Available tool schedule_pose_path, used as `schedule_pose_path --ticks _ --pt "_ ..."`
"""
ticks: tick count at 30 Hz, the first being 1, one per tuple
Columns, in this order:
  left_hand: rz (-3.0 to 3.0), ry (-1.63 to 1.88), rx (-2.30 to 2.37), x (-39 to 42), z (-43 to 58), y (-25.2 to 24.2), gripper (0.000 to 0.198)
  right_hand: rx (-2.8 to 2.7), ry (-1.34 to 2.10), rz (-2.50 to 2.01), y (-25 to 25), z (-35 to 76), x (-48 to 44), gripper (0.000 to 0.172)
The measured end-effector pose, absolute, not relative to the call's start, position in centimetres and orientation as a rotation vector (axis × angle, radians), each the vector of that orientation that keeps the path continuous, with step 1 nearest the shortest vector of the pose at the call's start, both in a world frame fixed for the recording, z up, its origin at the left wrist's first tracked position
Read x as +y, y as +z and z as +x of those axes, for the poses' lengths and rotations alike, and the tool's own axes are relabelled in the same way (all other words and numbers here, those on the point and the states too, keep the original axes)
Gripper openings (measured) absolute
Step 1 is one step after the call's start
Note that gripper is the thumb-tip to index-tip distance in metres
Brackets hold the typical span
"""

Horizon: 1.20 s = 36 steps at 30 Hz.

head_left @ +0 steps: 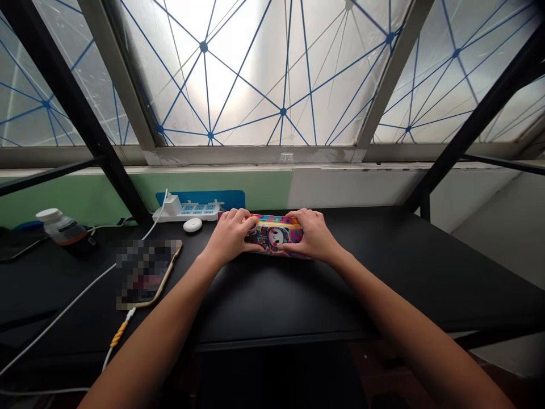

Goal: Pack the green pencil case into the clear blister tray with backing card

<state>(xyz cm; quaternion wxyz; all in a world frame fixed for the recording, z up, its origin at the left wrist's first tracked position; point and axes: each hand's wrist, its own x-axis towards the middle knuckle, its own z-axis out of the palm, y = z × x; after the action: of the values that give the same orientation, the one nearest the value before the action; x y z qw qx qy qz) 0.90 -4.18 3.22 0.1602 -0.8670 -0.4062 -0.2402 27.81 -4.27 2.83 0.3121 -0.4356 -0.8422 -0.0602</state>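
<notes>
A colourful pencil-case-like box (pixel 277 236) with a white cartoon face printed on its front rests on the black desk (pixel 281 301), toward the back. My left hand (pixel 232 236) wraps around its left end, fingers over the top and thumb along the front. At the opposite end, my right hand (pixel 313 236) grips in the same way, thumb pointing inward on the front face. The printed middle shows between the two hands, while both ends are partly covered by fingers. What kind of box it is, I cannot tell for certain.
Left of my arms lies a phone (pixel 159 284) with a plugged-in white cable (pixel 63 312). Behind it are a round white case (pixel 192 225) and a power strip (pixel 198 212). A white-capped bottle (pixel 66 230) stands far left. Black frame bars (pixel 80 108) slope up at both sides.
</notes>
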Motion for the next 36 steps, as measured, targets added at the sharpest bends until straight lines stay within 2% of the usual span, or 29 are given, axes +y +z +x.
schedule_pose_path --ticks 9,13,18,22,24,27,29,30,33,36 --pt "-2.462 -0.698 -1.100 -4.5 1.2 3.6 0.049 -2.168 -0.299 -1.118 2.7 26.6 -5.3 0.046" --pt "-2.532 -0.726 -1.104 -4.9 1.6 3.8 0.036 -2.225 -0.315 -1.037 2.6 26.9 -5.0 0.039" --pt "-2.599 -0.633 -1.079 -5.3 2.0 3.8 0.043 -2.397 -0.335 -1.087 2.5 26.8 -5.1 0.029" --pt "-2.628 -0.515 -1.141 -5.3 2.1 3.6 0.027 -2.519 -0.275 -1.179 2.7 26.3 -5.8 0.026" --pt "-2.677 -0.435 -1.168 -5.2 2.1 3.5 0.022 -2.596 -0.205 -1.158 2.6 26.2 -5.9 0.028" --pt "-2.736 -0.436 -1.136 -4.9 2.1 3.0 0.020 -2.648 -0.111 -1.114 1.7 26.0 -5.8 0.057" --pt "-2.726 -0.533 -1.140 -4.6 2.2 2.4 0.027 -2.649 -0.079 -1.099 1.0 25.9 -5.7 0.078" --pt "-2.713 -0.567 -1.167 -4.4 2.1 2.0 0.038 -2.655 -0.065 -1.097 0.7 25.8 -5.6 0.083" --pt "-2.677 -0.522 -1.377 -3.8 1.9 0.8 0.075 -2.691 -0.026 -1.115 0.2 25.5 -5.4 0.088" --pt "-2.708 -0.394 -1.564 -3.2 1.4 0.1 0.094 -2.716 0.058 -1.159 0.5 25.6 -5.3 0.082"
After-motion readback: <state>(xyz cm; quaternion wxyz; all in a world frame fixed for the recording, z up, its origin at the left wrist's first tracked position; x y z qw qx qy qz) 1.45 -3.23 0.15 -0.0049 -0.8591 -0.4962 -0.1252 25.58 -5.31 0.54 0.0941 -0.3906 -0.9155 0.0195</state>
